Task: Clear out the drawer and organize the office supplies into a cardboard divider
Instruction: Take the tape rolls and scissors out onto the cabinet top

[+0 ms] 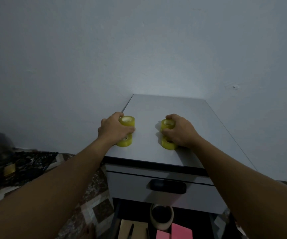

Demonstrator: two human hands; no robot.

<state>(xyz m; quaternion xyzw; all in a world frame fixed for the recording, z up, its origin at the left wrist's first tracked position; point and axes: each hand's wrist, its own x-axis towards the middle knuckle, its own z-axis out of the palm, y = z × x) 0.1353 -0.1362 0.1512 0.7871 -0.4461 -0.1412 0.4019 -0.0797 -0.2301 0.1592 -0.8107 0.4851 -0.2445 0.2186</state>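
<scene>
Gripping four tape rolls (pixel 126 121) (pixel 124 142) (pixel 167 124) (pixel 168 145): two hands (pixel 115 129) (pixel 181 133)

Yellow tape rolls (pixel 124 143) partly under hands (pixel 116 129)

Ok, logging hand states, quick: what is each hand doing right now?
Left hand: grips the left pair of yellow tape rolls on the cabinet top.
Right hand: grips the right pair of yellow tape rolls.
</scene>
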